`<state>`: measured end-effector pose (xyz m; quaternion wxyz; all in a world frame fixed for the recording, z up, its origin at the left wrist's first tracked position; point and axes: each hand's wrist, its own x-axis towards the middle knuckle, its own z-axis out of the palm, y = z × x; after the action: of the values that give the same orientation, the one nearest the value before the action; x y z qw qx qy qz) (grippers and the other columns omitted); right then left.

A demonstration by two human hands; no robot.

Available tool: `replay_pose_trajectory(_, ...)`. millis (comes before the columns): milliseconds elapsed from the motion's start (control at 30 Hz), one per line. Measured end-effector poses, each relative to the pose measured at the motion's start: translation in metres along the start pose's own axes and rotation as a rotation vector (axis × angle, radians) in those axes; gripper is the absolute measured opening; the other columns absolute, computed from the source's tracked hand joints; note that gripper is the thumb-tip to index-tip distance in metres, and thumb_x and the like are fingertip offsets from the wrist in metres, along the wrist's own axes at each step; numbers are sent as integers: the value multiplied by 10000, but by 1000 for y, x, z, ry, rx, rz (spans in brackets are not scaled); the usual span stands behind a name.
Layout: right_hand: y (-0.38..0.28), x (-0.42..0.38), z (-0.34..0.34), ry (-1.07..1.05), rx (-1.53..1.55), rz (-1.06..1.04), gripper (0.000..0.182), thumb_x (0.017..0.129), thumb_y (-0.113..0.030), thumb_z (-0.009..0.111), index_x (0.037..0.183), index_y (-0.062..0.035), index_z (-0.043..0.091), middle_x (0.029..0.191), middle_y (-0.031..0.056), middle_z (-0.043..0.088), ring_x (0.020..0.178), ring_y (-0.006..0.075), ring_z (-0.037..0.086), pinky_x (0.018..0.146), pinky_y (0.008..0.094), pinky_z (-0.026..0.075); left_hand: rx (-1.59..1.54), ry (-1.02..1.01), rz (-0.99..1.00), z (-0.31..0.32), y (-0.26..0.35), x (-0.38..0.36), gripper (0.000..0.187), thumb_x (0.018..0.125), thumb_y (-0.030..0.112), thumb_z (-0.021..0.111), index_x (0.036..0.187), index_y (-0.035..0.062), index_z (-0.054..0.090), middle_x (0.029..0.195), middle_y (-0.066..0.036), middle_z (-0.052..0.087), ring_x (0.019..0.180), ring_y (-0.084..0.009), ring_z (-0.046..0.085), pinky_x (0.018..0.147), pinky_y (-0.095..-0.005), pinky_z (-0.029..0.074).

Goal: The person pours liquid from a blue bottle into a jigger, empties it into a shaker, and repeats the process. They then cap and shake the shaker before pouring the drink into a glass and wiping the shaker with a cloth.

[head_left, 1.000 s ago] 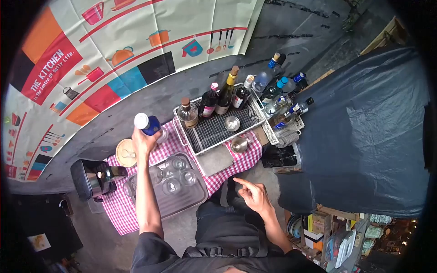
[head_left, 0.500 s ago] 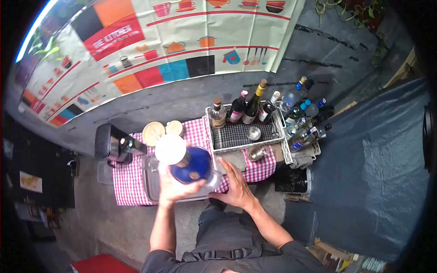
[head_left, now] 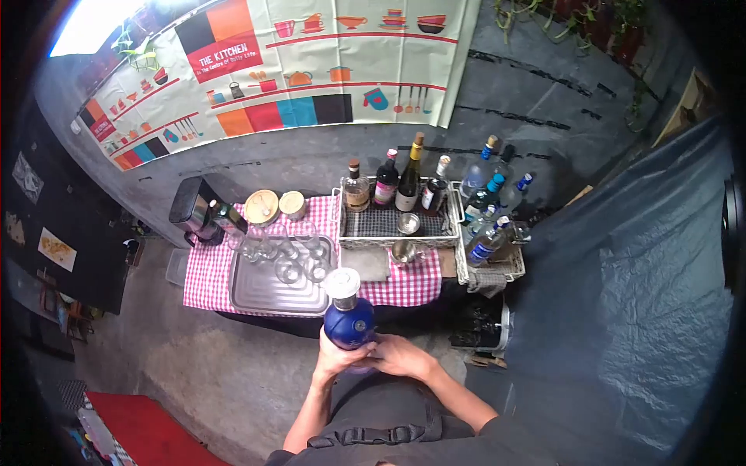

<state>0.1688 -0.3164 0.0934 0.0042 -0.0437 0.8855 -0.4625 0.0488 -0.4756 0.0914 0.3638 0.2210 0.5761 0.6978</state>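
A dark blue bottle (head_left: 349,325) with a silver neck and a round white cap (head_left: 343,283) is held in front of my waist, cap end toward the table. My left hand (head_left: 336,359) wraps around its body from the left. From the right, my right hand (head_left: 400,358) closes around its lower part, fingers meeting those of the left. The bottle's base is mostly hidden by the hands. Just beyond the cap lies a metal tray (head_left: 260,297) with several clear stemmed glasses (head_left: 288,269) at its back.
Bottles stand in a white wicker basket (head_left: 396,242) with a small metal cup (head_left: 408,224). Another metal cup (head_left: 403,252) sits in front. More bottles fill a second basket (head_left: 497,273). Wooden-lidded jars (head_left: 262,206) and a black machine (head_left: 194,208) are at left.
The blue bottle has come back from over the tray toward my body. My right hand, apart from it with fingers spread before, now grips it too. The glasses and tray are uncovered.
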Motion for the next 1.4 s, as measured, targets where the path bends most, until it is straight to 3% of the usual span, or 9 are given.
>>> replay_pose_trajectory(67, -17, -16, -40, 65, -193, 242, 516, 972, -493, 648, 1113, 4, 653, 893, 210, 737, 828, 442, 721, 725, 531, 575, 82, 146, 76, 17, 6, -9, 737, 640, 108, 972, 1272, 3, 606, 1068, -81, 733, 933, -168, 712, 871, -345, 589)
replay_pose_trajectory(267, -84, -22, -87, 578, -284, 135, 645, 955, -633, 631, 1129, -12, 641, 775, 213, 725, 701, 407, 739, 633, 483, 580, 428, -7, 46, 30, 24, -30, 871, 520, 142, 965, 1299, 25, 593, 1104, -101, 718, 1000, -194, 702, 951, -370, 561)
replay_pose_trajectory(467, -77, -11, -95, 366, -257, 266, 591, 936, -506, 723, 1214, 0, 597, 826, 191, 732, 772, 399, 746, 732, 456, 593, 541, -54, -39, 12, 39, -30, 837, 519, 163, 944, 1279, 50, 613, 1119, -111, 730, 1026, -208, 718, 951, -380, 554)
replay_pose_trajectory(567, -77, -3, -98, 199, 42, 55, 530, 921, -242, 783, 1344, -12, 562, 1159, 223, 674, 1033, 347, 723, 905, 428, 568, 500, -204, 19, -10, 49, -22, 808, 574, 187, 962, 1290, 47, 613, 1108, -129, 754, 1019, -223, 744, 947, -380, 572)
replay_pose_trajectory(700, -89, 19, -111, 169, -11, -227, 687, 934, -261, 768, 1510, -53, 457, 1367, 259, 566, 1113, 421, 682, 950, 454, 558, 509, -216, 20, -39, 47, -5, 818, 566, 224, 961, 1285, 36, 618, 1115, -137, 752, 1026, -231, 743, 945, -387, 572)
replay_pose_trajectory(867, -89, 55, -97, 78, -251, 450, 681, 928, -266, 764, 1505, -55, 471, 1385, 248, 537, 1096, 425, 674, 937, 451, 554, 612, -292, 20, -62, 57, 25, 805, 565, 217, 957, 1274, 33, 624, 1102, -139, 749, 995, -225, 739, 932, -381, 570)
replay_pose_trajectory(967, -84, 58, -93, 298, -23, -93, 657, 897, -375, 794, 1403, -32, 553, 1257, 205, 558, 971, 386, 692, 862, 452, 564, 543, -358, 16, -77, 57, 41, 785, 574, 205, 955, 1266, 34, 627, 1085, -129, 746, 978, -223, 729, 920, -375, 569)
replay_pose_trajectory(1133, -98, 61, -85, 297, -203, 360, 494, 880, -230, 782, 1301, -26, 621, 1165, 162, 621, 1041, 369, 674, 916, 436, 548, 557, -489, -48, -95, 53, 61, 799, 555, 201, 963, 1259, 28, 626, 1089, -118, 736, 981, -200, 713, 918, -370, 564)
replay_pose_trajectory(1400, -80, 56, -112, 241, -13, 4, 538, 790, -111, 825, 1286, -49, 626, 1226, 155, 628, 1185, 386, 621, 1030, 475, 487, 517, -574, -152, -80, 61, 85, 801, 538, 209, 977, 1232, 14, 627, 1086, -101, 729, 1003, -170, 695, 915, -359, 559)
